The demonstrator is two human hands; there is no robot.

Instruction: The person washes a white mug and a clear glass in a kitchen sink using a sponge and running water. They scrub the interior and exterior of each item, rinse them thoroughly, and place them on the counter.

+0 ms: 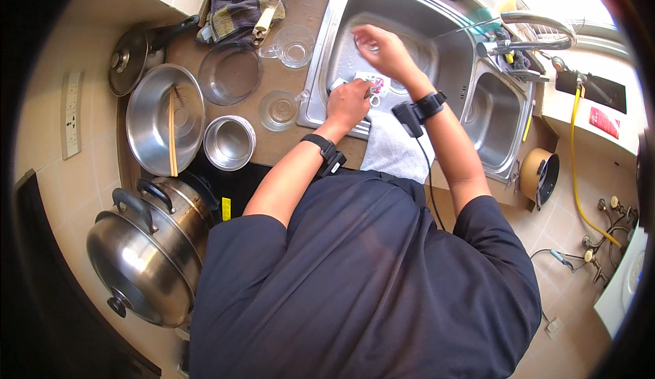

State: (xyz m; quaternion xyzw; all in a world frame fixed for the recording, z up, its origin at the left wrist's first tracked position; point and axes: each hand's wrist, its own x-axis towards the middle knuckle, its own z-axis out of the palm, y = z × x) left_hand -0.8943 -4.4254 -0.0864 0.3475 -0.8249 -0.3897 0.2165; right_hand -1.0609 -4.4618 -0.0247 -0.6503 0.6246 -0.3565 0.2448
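Note:
Over the near left part of the stainless steel sink (353, 18), my left hand (349, 102) has its fingers curled at a white ceramic cup (379, 83) with a red floral pattern; how firmly it grips is hard to tell. My right hand (381, 51) is raised over the basin, blurred, with bent fingers; whether it holds anything is not clear. Water runs in a thin stream from the curved faucet (537, 18). A grey cloth (394, 146) hangs over the sink's front edge.
Left of the sink stand a glass mug (295, 46), a second glass mug (279, 110), a glass bowl (230, 73), a metal bowl (230, 143) and a large steel basin (148, 118) with chopsticks (173, 133). Steamer pots (148, 261) stand nearer. A smaller sink (491, 118) lies right.

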